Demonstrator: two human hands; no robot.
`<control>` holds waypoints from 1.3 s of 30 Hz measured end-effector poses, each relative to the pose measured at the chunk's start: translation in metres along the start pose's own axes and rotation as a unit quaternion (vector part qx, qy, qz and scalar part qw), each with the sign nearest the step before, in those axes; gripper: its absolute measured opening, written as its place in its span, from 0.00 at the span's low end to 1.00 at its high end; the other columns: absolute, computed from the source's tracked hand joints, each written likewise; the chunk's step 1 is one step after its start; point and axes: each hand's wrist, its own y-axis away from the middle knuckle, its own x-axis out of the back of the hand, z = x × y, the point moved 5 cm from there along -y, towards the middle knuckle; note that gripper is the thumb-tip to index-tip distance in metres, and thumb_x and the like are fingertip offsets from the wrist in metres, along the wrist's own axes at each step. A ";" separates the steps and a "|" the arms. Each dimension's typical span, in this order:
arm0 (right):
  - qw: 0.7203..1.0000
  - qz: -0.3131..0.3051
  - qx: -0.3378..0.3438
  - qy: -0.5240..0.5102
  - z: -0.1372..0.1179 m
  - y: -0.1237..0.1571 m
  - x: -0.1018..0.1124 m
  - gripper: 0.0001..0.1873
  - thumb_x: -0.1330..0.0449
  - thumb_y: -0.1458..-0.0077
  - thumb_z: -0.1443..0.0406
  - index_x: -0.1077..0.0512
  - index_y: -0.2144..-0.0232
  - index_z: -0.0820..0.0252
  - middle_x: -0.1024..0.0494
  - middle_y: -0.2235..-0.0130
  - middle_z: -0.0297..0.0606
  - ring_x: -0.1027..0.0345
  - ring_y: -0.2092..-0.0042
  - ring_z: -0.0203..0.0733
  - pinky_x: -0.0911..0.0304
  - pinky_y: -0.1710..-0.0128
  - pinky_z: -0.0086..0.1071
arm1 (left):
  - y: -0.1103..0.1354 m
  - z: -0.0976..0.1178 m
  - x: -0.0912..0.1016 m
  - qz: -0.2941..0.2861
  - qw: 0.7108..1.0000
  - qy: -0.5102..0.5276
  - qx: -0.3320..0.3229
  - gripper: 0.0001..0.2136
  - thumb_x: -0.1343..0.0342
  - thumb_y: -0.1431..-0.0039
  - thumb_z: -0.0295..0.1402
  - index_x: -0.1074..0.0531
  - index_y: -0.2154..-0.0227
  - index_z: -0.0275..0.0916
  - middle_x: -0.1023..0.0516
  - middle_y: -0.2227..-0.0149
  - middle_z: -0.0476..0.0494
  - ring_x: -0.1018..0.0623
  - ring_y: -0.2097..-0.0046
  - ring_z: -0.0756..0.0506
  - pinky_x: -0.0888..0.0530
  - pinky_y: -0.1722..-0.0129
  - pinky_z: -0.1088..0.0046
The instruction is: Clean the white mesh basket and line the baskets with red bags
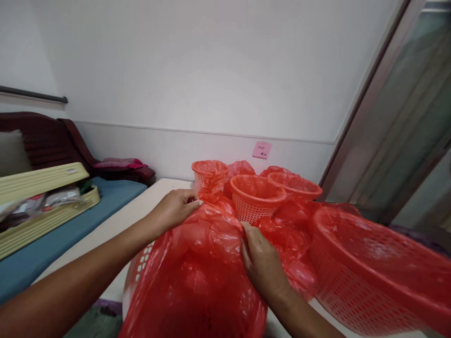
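Left hand (176, 206): your fingers are curled tight, pinching the bag (204, 277) at its far edge.
Right hand (260, 260): closed on a fold of the bag's right side.
Bag: draped over the basket (141, 267) on the table (116, 225), straight before you.

White wall (211, 70), pink note (261, 149), dark red sofa (45, 136) left, glass door (405, 141) right.

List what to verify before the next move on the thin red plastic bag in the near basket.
1. Left hand grips thin red plastic bag at its far edge: ok.
2. Right hand pinches the bag's edge: ok.
3. Bag mouth open over red perforated plastic basket: ok.
4. Bag wrapped round the whole basket rim: cannot tell, near side out of view.
5. Large red lined basket apart from right hand: ok.
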 end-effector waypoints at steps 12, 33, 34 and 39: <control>1.000 0.000 -0.011 -0.026 0.007 0.005 0.001 0.22 0.54 0.41 0.72 0.41 0.44 0.61 0.26 0.52 0.51 0.29 0.49 0.50 0.29 0.51 0.48 | -0.029 -0.033 -0.002 -0.157 0.968 0.112 0.160 0.10 0.41 0.57 0.35 0.34 0.86 0.40 0.42 0.87 0.54 0.45 0.83 0.53 0.52 0.81 0.73; 0.999 0.030 -0.037 -0.021 0.032 -0.005 -0.008 0.16 0.53 0.41 0.69 0.34 0.52 0.59 0.22 0.57 0.47 0.26 0.55 0.49 0.29 0.55 0.46 | 0.045 -0.033 0.028 -0.021 0.955 0.179 0.236 0.18 0.38 0.56 0.49 0.31 0.78 0.37 0.27 0.79 0.49 0.26 0.75 0.47 0.31 0.78 0.72; 0.999 0.032 -0.035 -0.022 0.031 -0.005 -0.008 0.16 0.53 0.41 0.68 0.34 0.52 0.59 0.22 0.56 0.48 0.26 0.55 0.49 0.29 0.55 0.46 | 0.047 -0.030 0.025 -0.023 0.957 0.173 0.232 0.18 0.38 0.57 0.49 0.31 0.78 0.37 0.29 0.80 0.50 0.27 0.76 0.47 0.31 0.78 0.72; 0.999 0.028 -0.037 -0.026 0.032 -0.004 -0.010 0.16 0.53 0.41 0.68 0.34 0.52 0.59 0.22 0.56 0.48 0.26 0.55 0.49 0.29 0.55 0.45 | 0.052 -0.043 0.015 -0.003 0.921 0.290 0.262 0.15 0.38 0.54 0.45 0.33 0.76 0.39 0.30 0.81 0.54 0.32 0.79 0.52 0.36 0.77 0.76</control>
